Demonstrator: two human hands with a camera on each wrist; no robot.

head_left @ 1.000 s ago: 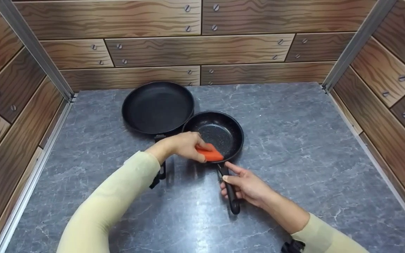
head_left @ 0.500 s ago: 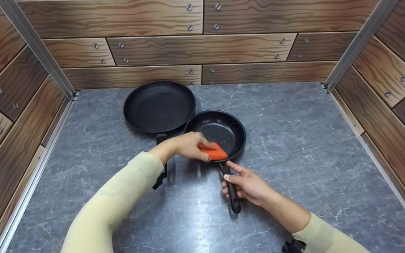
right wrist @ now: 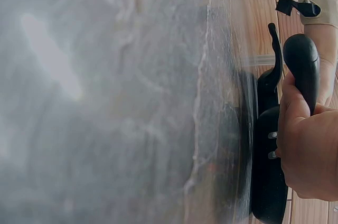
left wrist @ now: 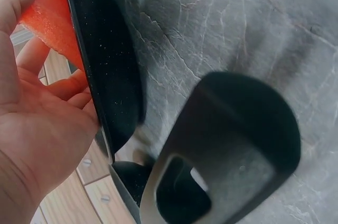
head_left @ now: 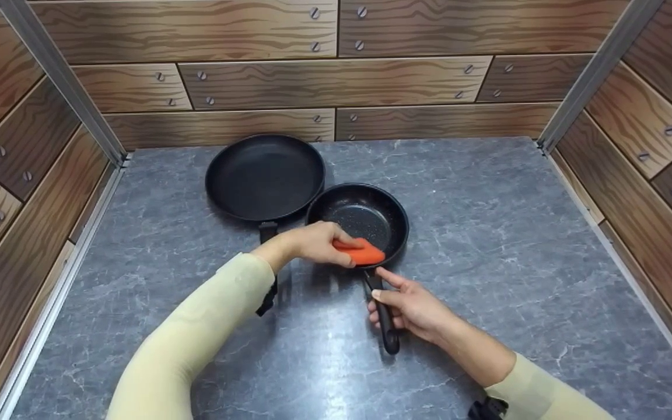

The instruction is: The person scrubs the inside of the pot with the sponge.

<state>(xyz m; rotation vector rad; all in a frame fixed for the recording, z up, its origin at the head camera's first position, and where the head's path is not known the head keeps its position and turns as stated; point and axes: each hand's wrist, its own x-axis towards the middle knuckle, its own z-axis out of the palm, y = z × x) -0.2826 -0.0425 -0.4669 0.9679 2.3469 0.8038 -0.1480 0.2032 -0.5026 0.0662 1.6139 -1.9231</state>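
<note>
In the head view a small black frying pan point(head_left: 391, 233) with a speckled inside stands mid-table, its handle point(head_left: 391, 341) toward the front. My right hand point(head_left: 415, 306) grips that handle close to the pan, index finger stretched toward the rim. Reaching over the pan's near left rim, my left hand point(head_left: 321, 242) pinches an orange sponge point(head_left: 368, 252) against the inside wall by the handle end. The left wrist view shows the sponge point(left wrist: 55, 20) between thumb and fingers, partly behind the pan's side point(left wrist: 108, 60). The right wrist view shows my right hand point(right wrist: 309, 150) around the handle point(right wrist: 303, 65).
A larger black frying pan point(head_left: 266, 181) stands behind and left, its rim right at the small pan's. Its handle point(head_left: 267, 230) runs under my left forearm, partly hidden. The grey marbled tabletop point(head_left: 487, 233) is bounded by wood-patterned walls point(head_left: 254, 84) at the back and sides.
My left hand has slid the sponge a little to the right along the pan's near inner wall. My right hand keeps its grip on the handle, and both pans stay in place.
</note>
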